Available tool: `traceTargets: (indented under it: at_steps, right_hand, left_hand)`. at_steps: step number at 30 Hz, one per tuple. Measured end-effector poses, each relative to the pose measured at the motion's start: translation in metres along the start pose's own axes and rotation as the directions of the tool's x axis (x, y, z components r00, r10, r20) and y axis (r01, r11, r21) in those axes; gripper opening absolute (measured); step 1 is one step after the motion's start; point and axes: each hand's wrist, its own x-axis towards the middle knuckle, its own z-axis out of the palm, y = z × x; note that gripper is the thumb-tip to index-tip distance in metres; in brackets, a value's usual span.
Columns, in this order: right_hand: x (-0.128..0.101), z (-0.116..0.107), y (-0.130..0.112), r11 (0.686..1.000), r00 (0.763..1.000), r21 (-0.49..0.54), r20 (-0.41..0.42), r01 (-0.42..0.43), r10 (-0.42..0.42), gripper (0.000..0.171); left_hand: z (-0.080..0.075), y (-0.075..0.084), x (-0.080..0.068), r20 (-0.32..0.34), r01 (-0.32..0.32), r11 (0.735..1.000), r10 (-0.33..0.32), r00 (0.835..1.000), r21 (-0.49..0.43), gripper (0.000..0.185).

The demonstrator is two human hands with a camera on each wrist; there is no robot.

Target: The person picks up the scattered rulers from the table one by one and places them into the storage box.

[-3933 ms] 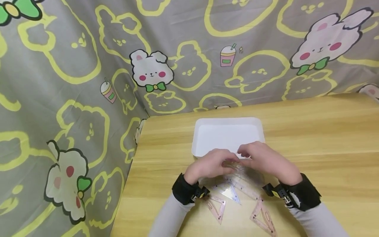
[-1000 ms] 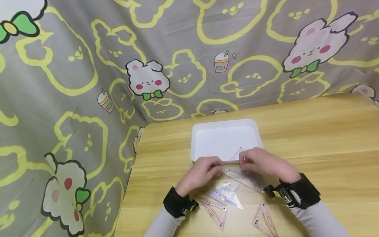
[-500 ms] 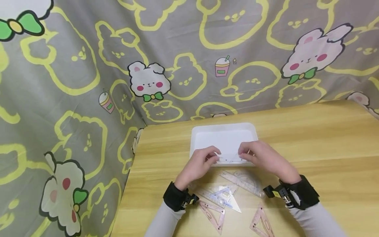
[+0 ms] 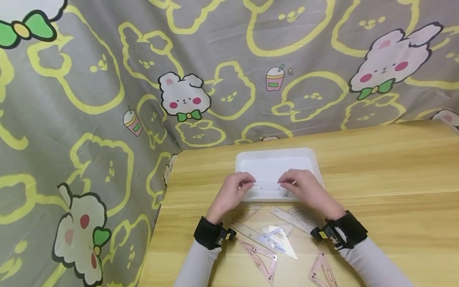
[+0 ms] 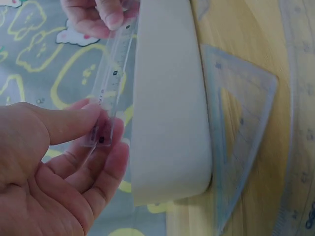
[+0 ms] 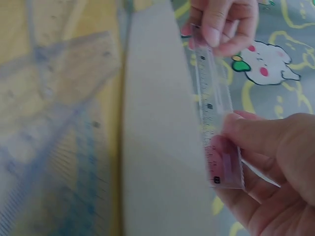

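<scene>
Over the front of the white tray (image 4: pixel 276 154) I hold a short clear ruler (image 4: pixel 266 185) level between both hands. My left hand (image 4: pixel 229 195) pinches one end between thumb and fingers; the left wrist view shows the thumb on top of the ruler (image 5: pixel 115 64). At the opposite end, my right hand (image 4: pixel 307 191) pinches it the same way, and black scale marks are readable along the ruler (image 6: pixel 207 93) in the right wrist view. Beneath it, part of another clear piece (image 4: pixel 287 195) lies inside the tray, mostly hidden.
Before the tray lie a long clear ruler (image 4: pixel 251 234), a blue-marked set square (image 4: pixel 287 248), a clear ruler with a protractor shape (image 4: pixel 291 217) and two pink set squares, the left one (image 4: pixel 271 275) and the right one (image 4: pixel 314 268). A patterned curtain (image 4: pixel 229 91) borders the table.
A second ago my hands were at the tray's front edge, the left lower by the rulers on the table. Since then both have lifted over the tray, holding the short ruler between them.
</scene>
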Motion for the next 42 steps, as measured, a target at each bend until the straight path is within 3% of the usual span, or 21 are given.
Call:
traceTargets:
  at_steps: [6,13,22,34,42]
  right_hand:
    - [-0.004,0.010,0.003,0.999,1.000,-0.029,-0.017,-0.022,0.022,0.011]
    - [-0.007,0.020,0.005,0.998,0.999,-0.041,0.014,-0.039,0.040,0.011]
    - [-0.008,0.023,0.007,0.982,0.994,-0.160,0.029,-0.101,0.107,0.008]
    - [-0.004,0.016,0.004,0.988,0.990,-0.134,0.104,-0.078,0.093,0.011]
    - [-0.002,0.017,0.001,0.994,0.984,-0.091,0.159,-0.063,0.077,0.020]
  left_hand:
    - [0.008,0.000,0.001,0.007,-0.018,0.993,0.018,1.000,0.114,0.013]
    - [0.023,-0.001,0.003,0.066,-0.021,0.987,0.011,0.998,0.158,0.014]
    - [0.029,0.000,0.004,0.095,-0.003,0.974,-0.019,0.995,0.225,0.014]
    - [0.029,0.004,0.001,0.088,0.025,0.948,-0.056,0.995,0.317,0.013]
    - [0.029,0.002,-0.002,0.092,0.025,0.947,-0.058,0.994,0.321,0.017]
